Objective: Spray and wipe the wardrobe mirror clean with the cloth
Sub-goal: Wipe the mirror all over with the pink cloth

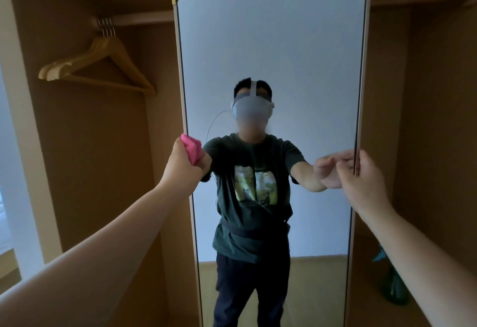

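left hand (184,161): your fingers are closed on the pink cloth (193,149) at the mirror (271,55) left edge.
right hand (361,174): your fingers pinch the right edge; the mirror may swing or smudge.

The mirror (271,55) stands tall and upright in front of me, a narrow rectangle in a pale frame with brass-coloured caps on its top corners, set inside the wooden wardrobe. Its glass reflects a plain white wall and a strip of floor at the bottom. The cloth (192,149) is bright pink and bunched into a wad in my left hand (183,162), pressed against the mirror's left edge at about nine o'clock. My right hand (361,174) grips the frame's right edge, at about three o'clock.
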